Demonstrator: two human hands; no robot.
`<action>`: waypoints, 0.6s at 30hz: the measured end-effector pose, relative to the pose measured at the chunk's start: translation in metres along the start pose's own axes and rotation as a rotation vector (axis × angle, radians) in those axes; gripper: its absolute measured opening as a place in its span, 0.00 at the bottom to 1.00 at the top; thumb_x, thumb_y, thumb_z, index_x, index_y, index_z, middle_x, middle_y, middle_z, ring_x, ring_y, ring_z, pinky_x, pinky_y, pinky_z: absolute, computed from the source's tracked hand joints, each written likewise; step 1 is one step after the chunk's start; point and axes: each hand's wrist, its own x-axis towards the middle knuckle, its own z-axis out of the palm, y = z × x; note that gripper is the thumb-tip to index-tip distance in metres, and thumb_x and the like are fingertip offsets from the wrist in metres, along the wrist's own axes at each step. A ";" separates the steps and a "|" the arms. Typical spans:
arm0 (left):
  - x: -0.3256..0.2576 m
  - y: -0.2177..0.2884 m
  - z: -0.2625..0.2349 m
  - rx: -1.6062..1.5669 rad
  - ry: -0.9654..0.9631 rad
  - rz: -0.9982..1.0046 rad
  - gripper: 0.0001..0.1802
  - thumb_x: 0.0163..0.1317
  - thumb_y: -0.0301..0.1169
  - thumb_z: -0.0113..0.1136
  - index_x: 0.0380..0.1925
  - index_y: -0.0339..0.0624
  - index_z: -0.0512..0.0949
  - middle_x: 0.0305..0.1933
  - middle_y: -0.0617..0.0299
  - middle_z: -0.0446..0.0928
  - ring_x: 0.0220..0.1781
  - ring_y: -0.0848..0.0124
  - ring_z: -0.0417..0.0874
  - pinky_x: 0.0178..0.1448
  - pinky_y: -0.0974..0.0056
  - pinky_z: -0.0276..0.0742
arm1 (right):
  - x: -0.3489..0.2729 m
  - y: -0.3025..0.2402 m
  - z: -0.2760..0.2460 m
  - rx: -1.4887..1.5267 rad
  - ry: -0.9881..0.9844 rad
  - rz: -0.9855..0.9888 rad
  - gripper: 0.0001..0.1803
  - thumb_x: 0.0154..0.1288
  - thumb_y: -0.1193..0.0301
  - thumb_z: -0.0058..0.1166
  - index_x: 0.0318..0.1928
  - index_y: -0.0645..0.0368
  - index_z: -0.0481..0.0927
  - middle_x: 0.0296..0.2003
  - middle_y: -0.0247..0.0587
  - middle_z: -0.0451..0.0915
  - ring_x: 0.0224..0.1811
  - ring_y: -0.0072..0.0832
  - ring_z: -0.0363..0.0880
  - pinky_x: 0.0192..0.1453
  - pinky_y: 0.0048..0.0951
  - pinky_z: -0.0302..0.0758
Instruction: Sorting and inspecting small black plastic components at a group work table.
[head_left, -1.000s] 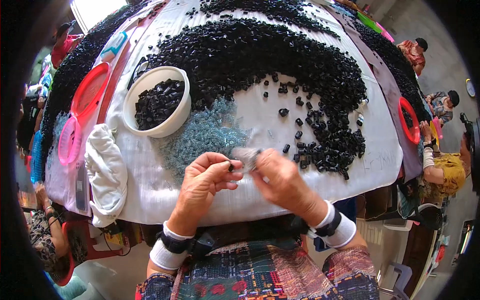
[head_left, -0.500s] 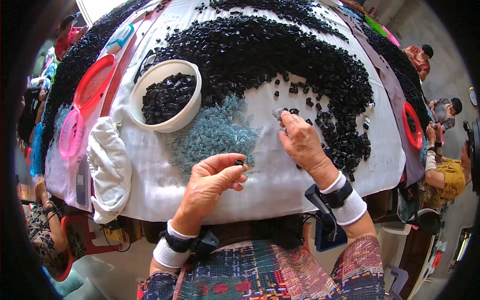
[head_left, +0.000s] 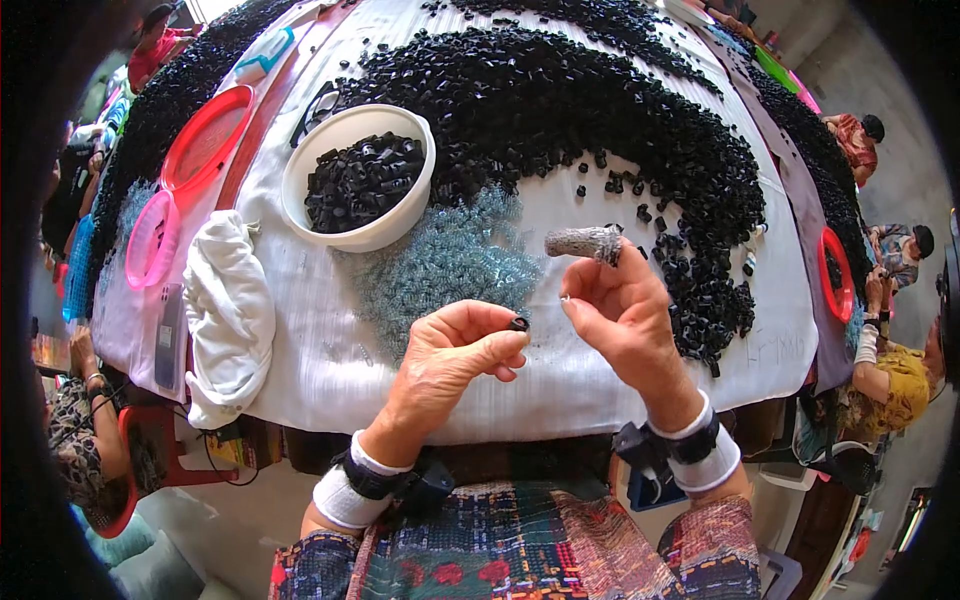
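My left hand (head_left: 452, 352) pinches a small black ring-shaped part (head_left: 518, 324) between thumb and forefinger, held above the near edge of the white-covered table (head_left: 320, 370). My right hand (head_left: 617, 305) is raised beside it and grips a grey bandaged stick-like tool (head_left: 583, 242) between its upper fingers; a tiny metal piece shows at its thumb tip. Just beyond both hands lies a patch of small pale blue springs (head_left: 445, 262). A wide curved heap of black parts (head_left: 590, 120) covers the far and right table.
A white bowl (head_left: 357, 178) of black parts stands at the left. A crumpled white cloth (head_left: 227, 310) and a phone (head_left: 168, 335) lie near the left edge. Red and pink lids (head_left: 205, 140) sit farther left. Other people sit around the table's sides.
My right hand came back from the black heap toward me, now holding the grey tool up. My left hand rose slightly, still pinching the black part.
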 end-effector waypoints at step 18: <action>-0.004 0.000 0.022 -0.089 -0.057 0.051 0.10 0.58 0.24 0.63 0.39 0.34 0.77 0.34 0.57 0.81 0.33 0.72 0.83 0.34 0.70 0.80 | -0.016 0.002 0.027 0.532 0.062 -0.165 0.29 0.55 0.88 0.51 0.59 0.62 0.65 0.37 0.34 0.74 0.39 0.17 0.73 0.42 0.19 0.71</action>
